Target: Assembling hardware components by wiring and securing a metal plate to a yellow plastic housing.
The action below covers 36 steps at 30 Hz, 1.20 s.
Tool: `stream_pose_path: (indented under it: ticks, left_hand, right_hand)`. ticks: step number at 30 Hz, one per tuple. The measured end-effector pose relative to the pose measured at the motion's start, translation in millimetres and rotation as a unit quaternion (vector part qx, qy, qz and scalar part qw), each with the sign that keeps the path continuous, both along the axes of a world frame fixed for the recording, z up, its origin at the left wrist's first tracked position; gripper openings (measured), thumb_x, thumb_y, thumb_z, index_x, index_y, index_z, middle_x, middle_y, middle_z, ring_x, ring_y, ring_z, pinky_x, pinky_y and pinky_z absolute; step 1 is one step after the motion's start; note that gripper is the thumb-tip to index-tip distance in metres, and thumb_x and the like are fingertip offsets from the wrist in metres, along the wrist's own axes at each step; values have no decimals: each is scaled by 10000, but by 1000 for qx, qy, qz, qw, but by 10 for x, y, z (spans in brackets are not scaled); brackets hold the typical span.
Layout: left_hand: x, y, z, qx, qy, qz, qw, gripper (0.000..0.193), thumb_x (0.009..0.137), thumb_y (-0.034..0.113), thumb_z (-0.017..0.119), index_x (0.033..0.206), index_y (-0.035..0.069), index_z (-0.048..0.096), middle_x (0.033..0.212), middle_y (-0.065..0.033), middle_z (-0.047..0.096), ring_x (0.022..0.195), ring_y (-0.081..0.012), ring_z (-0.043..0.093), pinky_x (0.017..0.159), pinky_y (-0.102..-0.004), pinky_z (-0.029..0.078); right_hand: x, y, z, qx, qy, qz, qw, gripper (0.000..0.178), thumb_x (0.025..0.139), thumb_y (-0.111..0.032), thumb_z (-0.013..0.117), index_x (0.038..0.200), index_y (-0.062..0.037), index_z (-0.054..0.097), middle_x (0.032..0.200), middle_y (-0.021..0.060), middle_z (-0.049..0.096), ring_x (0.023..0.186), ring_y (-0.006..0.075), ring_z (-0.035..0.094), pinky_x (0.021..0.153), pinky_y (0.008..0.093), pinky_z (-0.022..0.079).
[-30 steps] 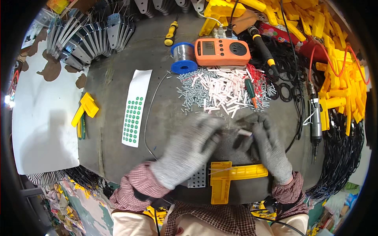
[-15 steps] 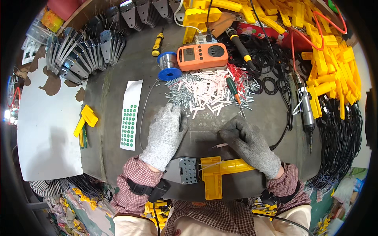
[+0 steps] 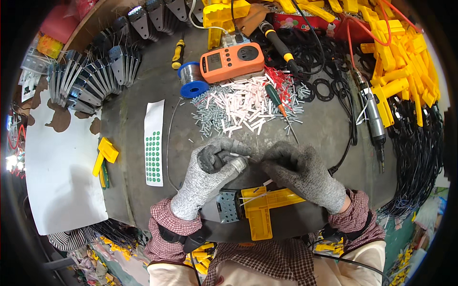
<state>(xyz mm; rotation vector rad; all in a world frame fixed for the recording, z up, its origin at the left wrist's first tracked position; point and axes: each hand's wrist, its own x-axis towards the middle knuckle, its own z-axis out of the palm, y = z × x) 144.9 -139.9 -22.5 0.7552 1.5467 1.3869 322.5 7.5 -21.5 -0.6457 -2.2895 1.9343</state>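
Note:
My left hand [image 3: 214, 164], in a grey glove, is pinched on a small white sleeve [image 3: 235, 154] above the bench. Close to its right is my right hand [image 3: 305, 174], also gloved, with thumb and fingertips pressed together; what they grip is too small to make out. Below the hands lie a metal bracket [image 3: 228, 206] with a perforated end and a yellow plastic handle [image 3: 259, 217], side by side. Thin white-ended leads [image 3: 255, 198] cross the handle. Beyond my hands spreads a heap of white sleeves [image 3: 243, 107] and small screws [image 3: 206, 114].
A green-handled screwdriver [image 3: 275, 100] rests on the heap. Behind are an orange meter [image 3: 232, 63] and a solder spool [image 3: 193, 80]. Left lies a strip of green stickers [image 3: 153, 143]; right hangs a powered screwdriver [image 3: 373, 119] near yellow handles [image 3: 400, 71] and black cables [image 3: 412, 157].
My left hand has drawn back from the heap's edge, curled, and now pinches a white sleeve. My right hand has moved slightly toward it. The view has shifted a little.

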Motion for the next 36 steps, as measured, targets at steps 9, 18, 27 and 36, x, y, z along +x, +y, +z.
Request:
stream_pose_path:
  ticks: [9,18,27,36]
  left_hand:
    - [59,-6,-56,55,115,-41,991,170,847,-39,720,1010,-9,683,1004,-83,697,939,-169,656,846,-315,523]
    - [50,24,-17,67,212,-61,973,194,876,-30,720,1070,-39,708,1030,-102,677,950,-169,654,844,-289,521]
    - [92,64,-203,70,148,-66,984,239,837,29,763,1067,11,700,980,-92,673,853,-162,627,735,-306,517]
    - [-12,-59,-80,-73,94,-25,993,325,863,-6,736,1161,18,608,982,4,644,850,-48,550,801,-216,475]
  right_hand:
    - [-15,-28,-63,-13,12,-42,999,225,933,-196,683,1058,-9,697,867,159,684,790,247,692,707,377,531]
    - [51,83,-108,134,66,48,988,339,1002,-73,537,1334,-5,537,1060,193,686,957,306,707,840,382,550]
    - [74,126,-42,134,-55,113,983,662,1006,-25,499,1597,-92,207,1301,217,614,1059,272,663,907,363,511]
    - [-16,49,-80,164,60,1,985,593,997,-69,512,1550,-111,301,1183,271,619,1060,445,638,898,454,529]
